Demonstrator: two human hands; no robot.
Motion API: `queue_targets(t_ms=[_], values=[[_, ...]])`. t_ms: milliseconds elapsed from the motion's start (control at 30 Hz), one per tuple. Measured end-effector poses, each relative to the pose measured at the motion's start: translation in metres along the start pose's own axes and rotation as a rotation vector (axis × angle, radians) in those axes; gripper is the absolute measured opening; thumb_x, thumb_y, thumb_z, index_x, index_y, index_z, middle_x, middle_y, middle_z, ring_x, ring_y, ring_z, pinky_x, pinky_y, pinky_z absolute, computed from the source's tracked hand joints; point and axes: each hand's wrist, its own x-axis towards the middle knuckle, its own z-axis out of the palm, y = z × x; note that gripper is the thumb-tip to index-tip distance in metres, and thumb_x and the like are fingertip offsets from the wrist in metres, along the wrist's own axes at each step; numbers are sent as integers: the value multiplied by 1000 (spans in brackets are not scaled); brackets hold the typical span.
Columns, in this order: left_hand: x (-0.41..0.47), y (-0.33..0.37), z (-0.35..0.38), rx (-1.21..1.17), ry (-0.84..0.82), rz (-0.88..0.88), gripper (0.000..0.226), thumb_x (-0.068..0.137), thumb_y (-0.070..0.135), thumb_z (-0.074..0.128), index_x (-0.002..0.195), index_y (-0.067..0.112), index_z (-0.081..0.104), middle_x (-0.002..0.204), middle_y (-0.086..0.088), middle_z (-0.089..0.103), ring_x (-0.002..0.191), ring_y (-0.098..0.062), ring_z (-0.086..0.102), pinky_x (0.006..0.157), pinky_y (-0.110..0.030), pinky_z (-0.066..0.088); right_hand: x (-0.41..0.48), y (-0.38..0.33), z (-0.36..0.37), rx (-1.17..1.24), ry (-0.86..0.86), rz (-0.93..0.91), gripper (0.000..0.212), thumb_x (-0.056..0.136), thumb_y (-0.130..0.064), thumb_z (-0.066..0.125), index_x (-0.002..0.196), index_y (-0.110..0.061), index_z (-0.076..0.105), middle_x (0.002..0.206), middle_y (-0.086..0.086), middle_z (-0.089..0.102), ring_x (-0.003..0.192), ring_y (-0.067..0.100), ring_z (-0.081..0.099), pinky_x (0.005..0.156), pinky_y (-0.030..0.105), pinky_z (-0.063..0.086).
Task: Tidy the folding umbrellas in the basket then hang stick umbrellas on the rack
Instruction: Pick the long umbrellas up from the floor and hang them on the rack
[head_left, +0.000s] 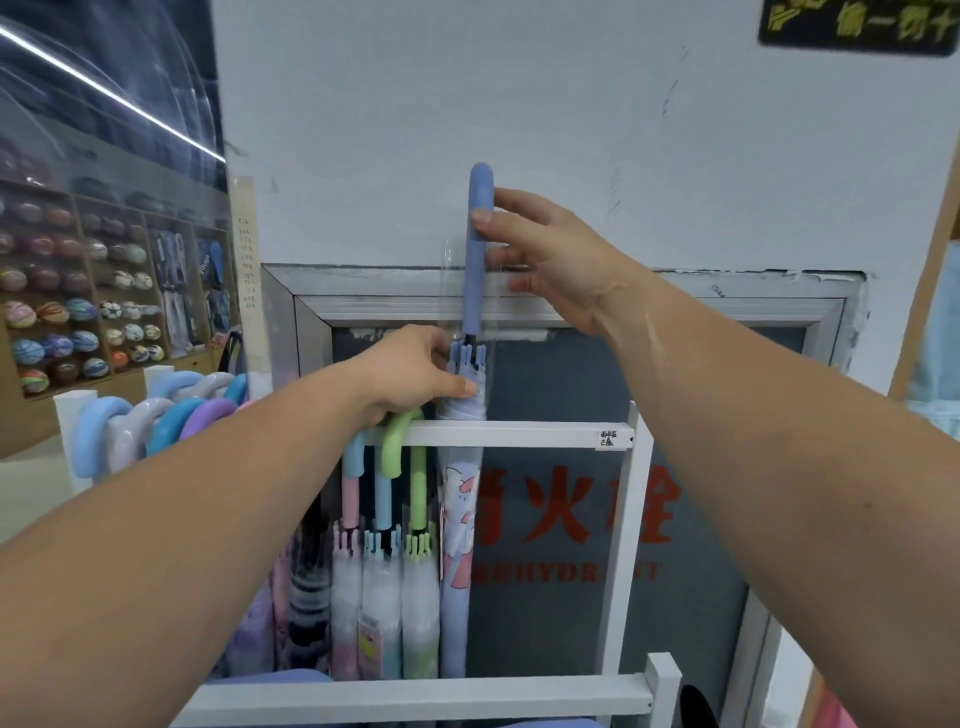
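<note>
- Head view: a blue umbrella (460, 545) is held upright at the white rack (621, 545). Its folded cloth passes behind the top rail (519, 434), and its handle (479, 249) is raised well above that rail.
- The left hand (415, 374) is closed round the blue umbrella just below the handle, at the rib tips.
- The right hand (556, 260) is set against the handle, which is pinched between thumb and fingertips.
- A pink umbrella (351, 493), a light blue umbrella (384, 499) and a green umbrella (413, 467) are hooked over the top rail, just left of the blue umbrella.
- A row of curved handles (156, 421) is seen further left, with shelves of balls (67, 312) beyond.
- A cabinet door (576, 504) with red lettering stands behind the rack.
</note>
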Motion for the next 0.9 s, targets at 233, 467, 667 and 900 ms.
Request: queue_targets(t_ms=[233, 467, 667, 900], values=[[-14, 15, -21, 153, 12, -9, 43, 75, 28, 88, 110, 13, 69, 88, -5, 78, 82, -19, 76, 85, -42, 62, -8, 15, 1, -50, -18, -10, 59, 81, -40, 77, 135, -26, 58, 100, -16, 76, 104, 8, 68, 89, 33, 47], [-24, 39, -34, -230, 269, 163, 23, 101, 20, 54, 121, 22, 65, 107, -9, 74, 91, -26, 75, 80, -34, 61, -25, 40, 4, -49, -65, 13, 61, 73, -38, 80, 129, -24, 63, 115, -9, 74, 109, 9, 68, 81, 29, 49], [-23, 29, -23, -186, 115, 209, 29, 98, 33, 62, 127, 27, 65, 108, 3, 76, 93, -15, 75, 89, -35, 58, -36, 60, 16, -90, -175, 52, 45, 79, -24, 82, 121, -25, 66, 108, -8, 76, 102, 2, 68, 71, 17, 46], [-33, 3, -26, -46, -41, 194, 37, 90, 26, 73, 126, 24, 68, 118, 12, 73, 109, 5, 66, 95, -14, 49, -50, 78, 29, -129, -292, 124, 43, 78, -9, 83, 116, -11, 63, 95, -4, 74, 91, 8, 70, 97, 30, 54]])
